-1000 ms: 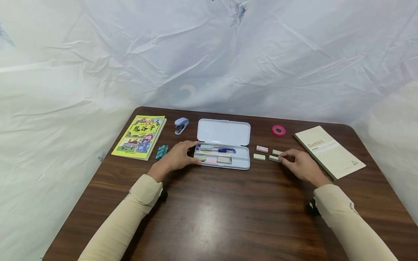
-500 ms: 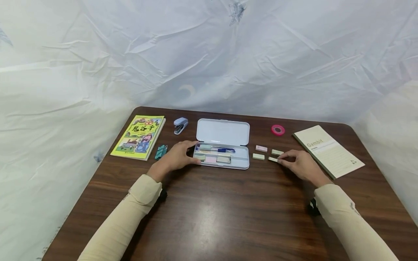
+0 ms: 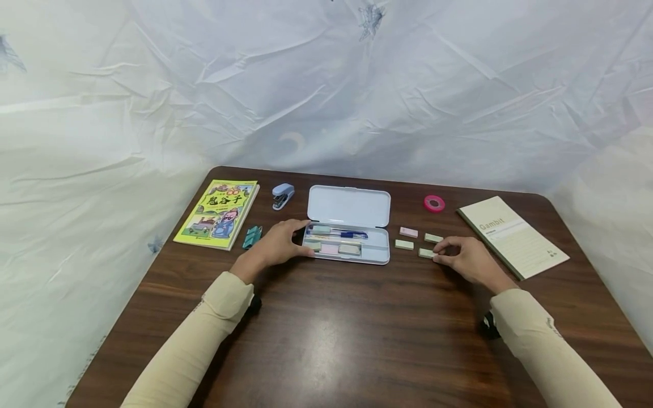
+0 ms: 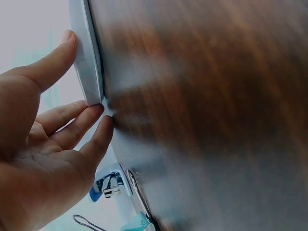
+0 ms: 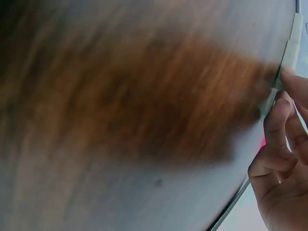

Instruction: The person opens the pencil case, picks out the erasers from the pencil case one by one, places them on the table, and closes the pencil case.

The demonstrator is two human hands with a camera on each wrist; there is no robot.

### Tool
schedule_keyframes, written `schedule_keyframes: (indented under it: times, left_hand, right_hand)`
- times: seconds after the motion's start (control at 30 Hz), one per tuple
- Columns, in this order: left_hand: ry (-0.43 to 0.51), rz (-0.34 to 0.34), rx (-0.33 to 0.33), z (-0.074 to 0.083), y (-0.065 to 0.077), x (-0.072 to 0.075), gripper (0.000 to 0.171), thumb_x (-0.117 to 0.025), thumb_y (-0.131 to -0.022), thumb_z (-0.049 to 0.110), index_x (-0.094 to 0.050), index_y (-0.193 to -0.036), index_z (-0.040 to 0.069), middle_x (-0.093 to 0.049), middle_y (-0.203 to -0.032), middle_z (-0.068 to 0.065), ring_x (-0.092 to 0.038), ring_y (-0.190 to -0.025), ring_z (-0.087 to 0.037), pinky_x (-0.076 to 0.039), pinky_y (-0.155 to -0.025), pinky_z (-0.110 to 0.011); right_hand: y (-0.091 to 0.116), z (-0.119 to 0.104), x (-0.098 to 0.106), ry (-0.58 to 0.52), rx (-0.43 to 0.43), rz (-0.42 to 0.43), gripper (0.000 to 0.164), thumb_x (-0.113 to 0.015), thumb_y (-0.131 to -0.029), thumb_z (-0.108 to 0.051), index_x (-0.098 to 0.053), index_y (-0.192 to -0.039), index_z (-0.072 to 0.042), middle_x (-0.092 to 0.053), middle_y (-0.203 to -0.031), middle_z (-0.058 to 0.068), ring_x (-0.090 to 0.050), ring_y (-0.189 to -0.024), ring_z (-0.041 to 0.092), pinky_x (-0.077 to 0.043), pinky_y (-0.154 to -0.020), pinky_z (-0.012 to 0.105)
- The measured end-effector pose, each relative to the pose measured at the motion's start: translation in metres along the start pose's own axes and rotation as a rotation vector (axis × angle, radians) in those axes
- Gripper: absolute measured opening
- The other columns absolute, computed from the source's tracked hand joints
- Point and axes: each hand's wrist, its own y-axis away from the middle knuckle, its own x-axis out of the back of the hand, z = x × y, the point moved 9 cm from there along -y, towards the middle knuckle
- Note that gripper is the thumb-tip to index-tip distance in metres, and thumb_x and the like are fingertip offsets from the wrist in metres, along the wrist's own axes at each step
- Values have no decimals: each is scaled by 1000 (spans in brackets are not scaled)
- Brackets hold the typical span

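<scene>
A white pencil case (image 3: 377, 256) lies with its lid up at the middle of the table, with pens (image 3: 352, 234) and several small blocks like erasers inside. My left hand (image 3: 278, 242) holds its left end, thumb (image 4: 67, 45) on the front wall and fingertips at the corner. To the right of the case my right hand (image 3: 466, 258) pinches the right end of a pale green eraser (image 3: 426, 253) on the table. Close by lie a pink eraser (image 3: 408, 232) and two more green ones, the nearer-left eraser (image 3: 405, 245) and the back-right eraser (image 3: 433, 238).
A yellow comic-style book (image 3: 216, 215), a lilac stapler (image 3: 283, 196) and teal binder clips (image 3: 252, 237) sit on the left. Behind the erasers lies a pink tape roll (image 3: 434, 203). A cream notebook (image 3: 512, 237) lies beyond my right hand. White cloth surrounds the table.
The eraser at my right fingertips has shifted slightly toward me and turned, showing more of its top. My left hand and the pencil case have stayed in place.
</scene>
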Motion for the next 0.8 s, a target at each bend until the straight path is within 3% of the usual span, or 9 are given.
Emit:
schedule_keyframes:
  times: [0.17,0.33,0.6,0.8]
  left_hand:
    - [7,-2,12,-2,-1,0,97,-93,-97,52,-47,-177,23,-47,-182,-14,-38,-173,-42,-36,-140,-63]
    - [-21,1,2,-8,-7,-4,98,-91,-96,57,-46,-177,26,-48,-182,-11,-39,-172,-40,-38,-139,-62]
    - [-3,-4,18,13,6,4,95,-92,-98,47,-47,-177,20,-47,-181,-15,-38,-173,-43,-35,-140,-63]
    - [-7,1,28,23,15,9,92,-91,-100,44,-47,-177,18,-47,-181,-17,-38,-172,-43,-35,-140,-63]
  right_hand:
    - [0,0,-1,3,-6,-4,12,-89,-101,-15,-83,-105,-6,-83,-98,11,-65,-83,15,-50,-74,28]
    - [2,2,1,15,-29,-12,17,-88,-103,-23,-84,-109,-8,-82,-104,10,-68,-90,17,-54,-83,38]
    - [0,-8,4,15,-20,61,20,-86,-105,-30,-87,-111,-11,-84,-116,14,-69,-96,22,-53,-85,36]
    - [-12,-38,-5,38,21,67,23,-87,-105,-31,-91,-117,-13,-85,-125,16,-75,-108,33,-59,-92,48]
